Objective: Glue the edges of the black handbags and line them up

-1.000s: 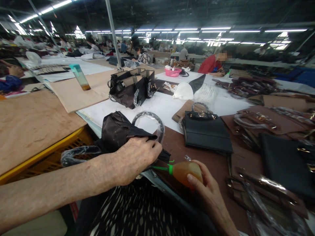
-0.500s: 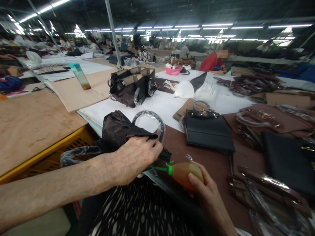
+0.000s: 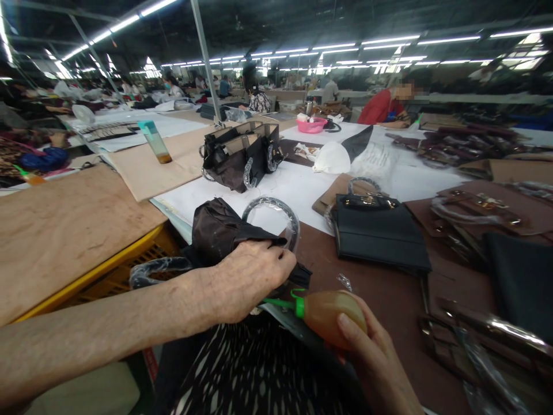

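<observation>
My left hand (image 3: 254, 276) is closed on the dark lining of a black handbag (image 3: 218, 227), its fingers bent over the fabric edge. Plastic wrap covers the bag's looped handle (image 3: 276, 207), which stands up behind the hand. In my right hand (image 3: 367, 340) is a squeeze bottle (image 3: 332, 317) of amber liquid, lying on its side. Its green nozzle points left, and the tip is hidden under my left hand by the bag. A scrap of clear plastic (image 3: 344, 281) lies just beyond the bottle.
A black handbag (image 3: 382, 230) lies flat to the right, with brown handbags (image 3: 475, 207) beyond. Open black bags (image 3: 242, 155) stand further back. On the left are a wooden board (image 3: 78, 225) over a yellow crate (image 3: 142, 259) and a water bottle (image 3: 154, 141). A person in red (image 3: 380, 106) sits across.
The whole scene has shifted right and slightly down in view as my head turned a little left. Both hands keep their hold, and the nozzle stays by the bag.
</observation>
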